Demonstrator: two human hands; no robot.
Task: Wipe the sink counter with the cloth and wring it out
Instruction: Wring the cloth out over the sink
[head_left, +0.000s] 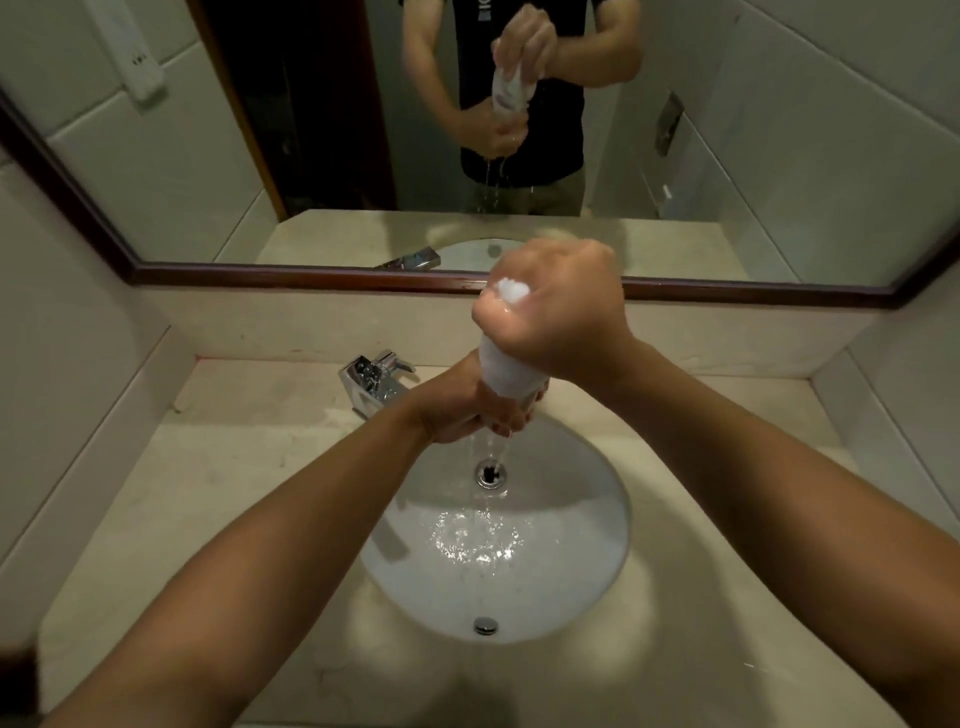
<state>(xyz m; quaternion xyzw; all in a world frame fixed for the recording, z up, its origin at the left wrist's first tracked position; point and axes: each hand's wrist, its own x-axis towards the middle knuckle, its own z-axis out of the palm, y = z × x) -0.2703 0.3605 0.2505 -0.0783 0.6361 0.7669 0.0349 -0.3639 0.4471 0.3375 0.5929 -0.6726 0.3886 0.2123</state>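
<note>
A white cloth (504, 370), twisted into an upright roll, is held over the white oval sink (582, 561). My right hand (558, 317) grips its top end, and a tuft of cloth pokes out above the fist. My left hand (475, 408) grips the bottom end, just below the right hand. Water streams from the cloth's lower end into the basin and splashes near the drain (490, 472). The beige stone counter (223, 493) surrounds the sink.
A chrome faucet (375, 378) stands on the counter behind and left of the basin, close to my left wrist. A dark-framed mirror (311, 135) covers the wall behind and reflects both hands. Tiled side walls close in the counter on left and right.
</note>
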